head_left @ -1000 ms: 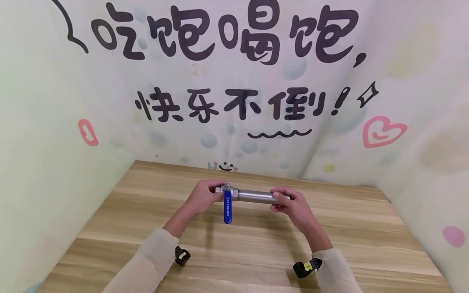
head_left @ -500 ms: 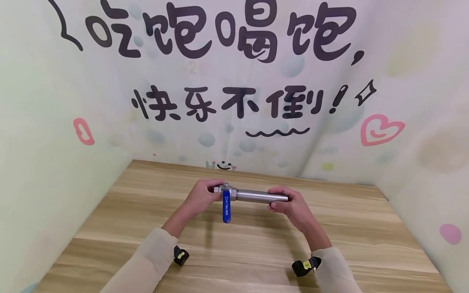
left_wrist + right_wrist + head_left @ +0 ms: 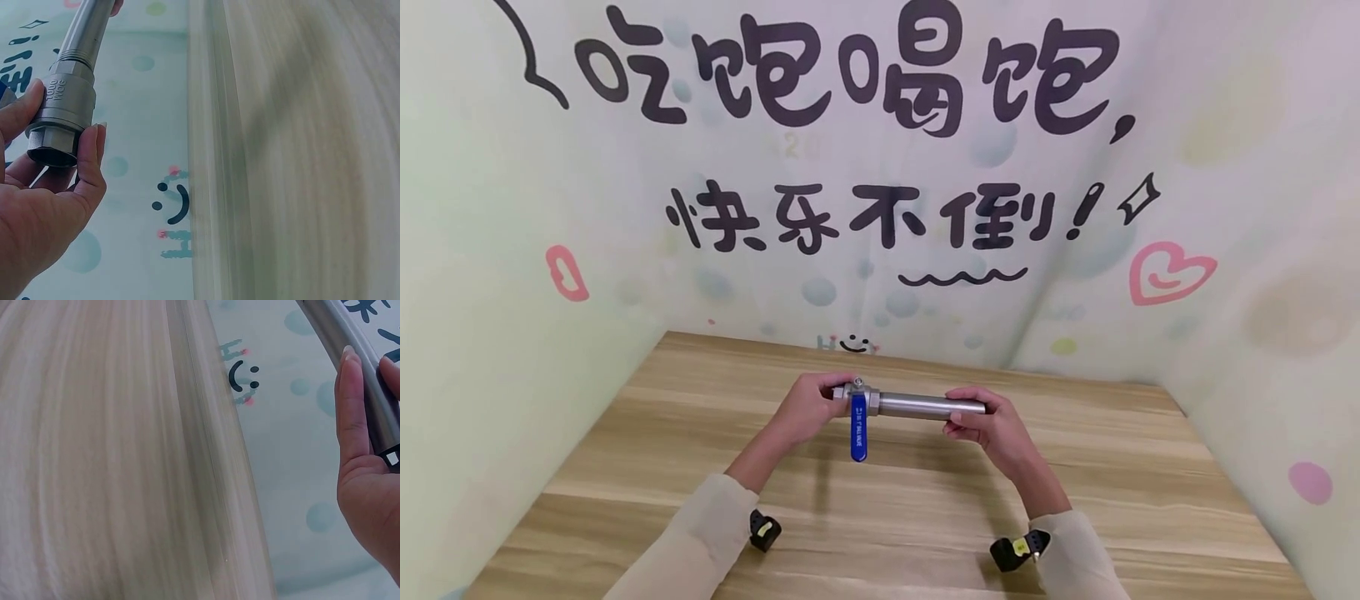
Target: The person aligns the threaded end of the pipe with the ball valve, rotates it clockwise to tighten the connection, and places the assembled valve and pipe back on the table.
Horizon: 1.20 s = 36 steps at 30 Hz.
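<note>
A steel ball valve with a blue lever handle is held up above the table, the lever hanging toward me. My left hand grips the valve's left end, thumb and fingers around its hexagonal end. From the valve's right side runs a straight metal pipe; in the left wrist view some thread shows where the two meet. My right hand holds the pipe near its far end, thumb at the front and fingers behind. The right wrist view shows the fingers lying along the pipe.
The wood-grain table lies below both hands, its back edge against a printed cloth wall with black lettering. Cloth walls also close off both sides. Small black cameras sit on the wrists.
My right thumb has moved lower on the pipe, and more of the pipe's end shows. My left hand keeps its grip on the valve. The head view has shifted slightly.
</note>
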{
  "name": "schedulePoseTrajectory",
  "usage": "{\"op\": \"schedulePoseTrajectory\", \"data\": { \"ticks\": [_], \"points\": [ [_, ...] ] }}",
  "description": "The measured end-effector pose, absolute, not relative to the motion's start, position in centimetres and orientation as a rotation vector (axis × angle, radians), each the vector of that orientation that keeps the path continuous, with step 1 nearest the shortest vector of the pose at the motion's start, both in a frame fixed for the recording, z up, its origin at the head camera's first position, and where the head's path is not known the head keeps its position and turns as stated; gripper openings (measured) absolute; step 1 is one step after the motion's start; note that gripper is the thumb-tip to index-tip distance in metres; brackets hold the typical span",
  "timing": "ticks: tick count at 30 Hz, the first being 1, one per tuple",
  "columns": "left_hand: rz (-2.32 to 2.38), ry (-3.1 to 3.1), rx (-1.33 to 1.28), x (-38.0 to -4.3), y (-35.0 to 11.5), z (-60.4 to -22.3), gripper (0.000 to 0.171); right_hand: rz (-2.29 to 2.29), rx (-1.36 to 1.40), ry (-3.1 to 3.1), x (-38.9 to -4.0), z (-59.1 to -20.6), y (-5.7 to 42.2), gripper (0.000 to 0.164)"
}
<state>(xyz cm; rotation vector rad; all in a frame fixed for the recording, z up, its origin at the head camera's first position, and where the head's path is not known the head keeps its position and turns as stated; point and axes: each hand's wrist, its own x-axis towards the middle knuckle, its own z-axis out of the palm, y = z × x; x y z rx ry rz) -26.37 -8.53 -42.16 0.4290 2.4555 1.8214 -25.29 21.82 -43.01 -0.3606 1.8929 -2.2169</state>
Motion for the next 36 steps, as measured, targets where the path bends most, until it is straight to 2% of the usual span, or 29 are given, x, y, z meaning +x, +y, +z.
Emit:
{"op": "schedulePoseTrajectory", "data": {
  "ticks": [7, 15, 25, 36],
  "points": [
    [1.826, 2.451, 0.428, -26.29, -8.58, -42.01, 0.037, -2.255, -0.337, 1.869, -25.23, -43.06, 21.57, 0.028],
    [1.830, 2.452, 0.426, -26.35, -8.75, -42.21, 0.036, -2.222, -0.344, 1.907, -25.28, -43.17, 21.45, 0.037],
    [1.827, 2.464, 0.413, -26.39, -8.65, -42.03, 0.037, -2.225, -0.384, 1.887, -25.52, -43.39, 21.54, 0.025],
    [1.823, 2.466, 0.425, -26.62, -8.48, -42.17, 0.037, -2.204, -0.373, 1.921, -25.65, -43.51, 21.85, 0.032]
  ]
}}
